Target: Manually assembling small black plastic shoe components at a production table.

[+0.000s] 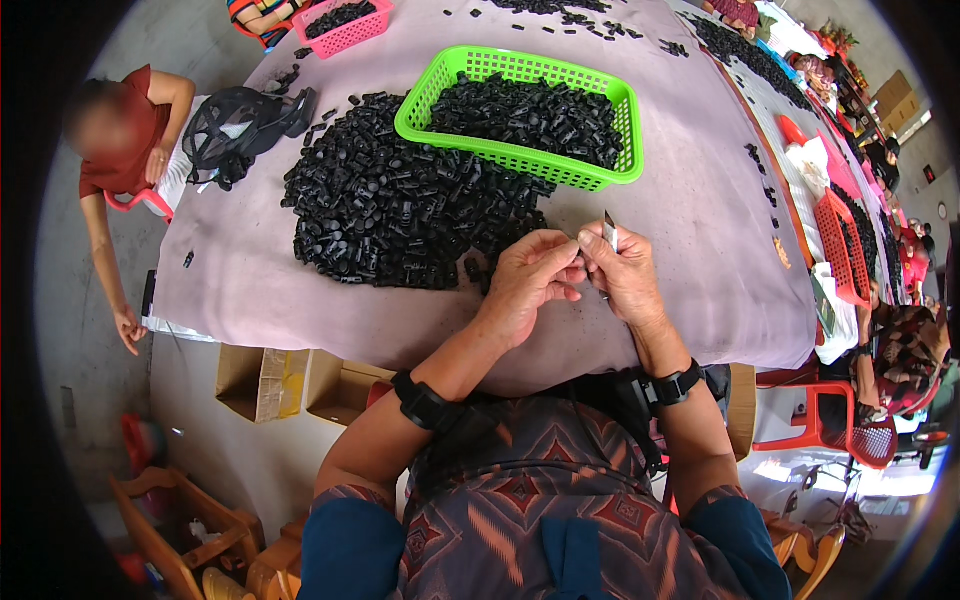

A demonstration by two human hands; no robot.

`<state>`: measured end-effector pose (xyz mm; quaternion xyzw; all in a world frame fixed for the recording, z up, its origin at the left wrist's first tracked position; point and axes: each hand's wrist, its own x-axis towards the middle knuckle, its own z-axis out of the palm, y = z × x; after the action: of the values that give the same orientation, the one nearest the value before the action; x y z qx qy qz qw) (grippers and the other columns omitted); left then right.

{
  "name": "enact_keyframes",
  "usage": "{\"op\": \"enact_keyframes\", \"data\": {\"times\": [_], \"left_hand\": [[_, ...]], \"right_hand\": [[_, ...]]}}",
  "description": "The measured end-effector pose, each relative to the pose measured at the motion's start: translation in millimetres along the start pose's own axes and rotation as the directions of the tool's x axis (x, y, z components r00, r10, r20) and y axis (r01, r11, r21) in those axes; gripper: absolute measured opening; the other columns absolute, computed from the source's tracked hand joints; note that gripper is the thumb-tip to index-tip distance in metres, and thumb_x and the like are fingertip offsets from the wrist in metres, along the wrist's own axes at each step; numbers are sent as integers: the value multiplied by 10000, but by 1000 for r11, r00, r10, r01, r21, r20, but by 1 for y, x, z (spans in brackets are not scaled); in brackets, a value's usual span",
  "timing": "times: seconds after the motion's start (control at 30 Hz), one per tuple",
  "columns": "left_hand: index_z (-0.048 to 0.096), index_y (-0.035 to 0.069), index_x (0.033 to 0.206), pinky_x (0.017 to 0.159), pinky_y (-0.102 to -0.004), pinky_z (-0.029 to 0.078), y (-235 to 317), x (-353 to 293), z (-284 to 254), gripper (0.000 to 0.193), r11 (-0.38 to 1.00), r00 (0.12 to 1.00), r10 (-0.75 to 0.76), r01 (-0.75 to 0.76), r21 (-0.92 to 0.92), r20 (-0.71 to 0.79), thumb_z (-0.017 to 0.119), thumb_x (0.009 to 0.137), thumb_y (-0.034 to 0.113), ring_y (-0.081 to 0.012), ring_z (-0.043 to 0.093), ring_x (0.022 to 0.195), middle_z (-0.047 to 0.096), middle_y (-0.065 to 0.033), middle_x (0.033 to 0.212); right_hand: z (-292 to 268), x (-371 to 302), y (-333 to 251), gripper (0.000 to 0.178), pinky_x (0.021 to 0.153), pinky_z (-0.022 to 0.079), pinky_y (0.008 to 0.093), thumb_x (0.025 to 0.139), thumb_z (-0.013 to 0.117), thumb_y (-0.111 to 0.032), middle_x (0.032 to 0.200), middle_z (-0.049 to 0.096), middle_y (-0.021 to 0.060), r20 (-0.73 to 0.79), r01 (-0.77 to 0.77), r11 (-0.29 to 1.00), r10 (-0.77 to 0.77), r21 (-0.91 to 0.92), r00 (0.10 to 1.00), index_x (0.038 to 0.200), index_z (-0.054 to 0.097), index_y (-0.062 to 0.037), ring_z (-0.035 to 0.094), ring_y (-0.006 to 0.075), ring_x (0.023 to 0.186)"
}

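In the head view, the fingers of the right hand [625,275] were clamped on a small knife [610,236], its dark tip pointing away from the wearer. The left hand's [528,280] thumb and forefinger met just beside it, pinched, it appeared, on a small dark part [582,256], mostly hidden between the two hands.

Left of the fingers and beyond them, a broad heap of black plastic parts [375,205] lay loose on the cloth-covered surface [710,240], a few strays near the left fingers. Farther beyond the fingers stood a green basket [630,130], partly filled with similar black parts and touching the heap's edge.

As a judgement, the work on the pieces was under way and far from over: one part seemed in hand, while many lay in both heap and basket. Which of the two held the finished pieces could not be told, nor could any cut be seen.
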<state>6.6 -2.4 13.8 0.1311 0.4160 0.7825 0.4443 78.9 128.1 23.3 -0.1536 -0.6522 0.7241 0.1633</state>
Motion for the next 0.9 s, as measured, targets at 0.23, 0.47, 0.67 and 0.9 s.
{"op": "enact_keyframes", "data": {"times": [0.23,0.47,0.67,0.9], "left_hand": [[565,58,967,619,-266,499,-2,1,-2,119,998,998,63,-63,26,-10,557,879,137,-116,598,728,615,-45,851],[571,49,971,597,-254,501,-1,2,-5,124,994,994,101,-99,46,-47,552,882,133,-120,600,708,610,-42,832],[578,48,958,593,-248,497,-2,4,-6,115,994,992,86,-80,70,-89,552,881,130,-119,596,700,602,-37,819],[577,43,965,599,-253,486,1,4,-7,137,999,998,36,-33,43,-58,568,874,146,-122,592,700,626,-62,839]], "right_hand": [[-4,2,4,212,365,254,168,883,574,-229,569,478,-48,6,-39,997,39,69,999,746,577,-67,354,9,423],[3,1,-3,140,469,324,175,836,628,-115,628,476,-66,63,105,988,-98,-110,993,747,541,-51,392,10,542],[3,1,-2,84,490,326,183,825,633,-85,663,504,-62,43,99,978,-93,-185,995,801,563,-45,385,10,580],[-2,4,5,156,402,303,174,883,568,-192,623,528,-36,23,5,996,-3,-87,1000,833,585,-45,386,13,468]]}}
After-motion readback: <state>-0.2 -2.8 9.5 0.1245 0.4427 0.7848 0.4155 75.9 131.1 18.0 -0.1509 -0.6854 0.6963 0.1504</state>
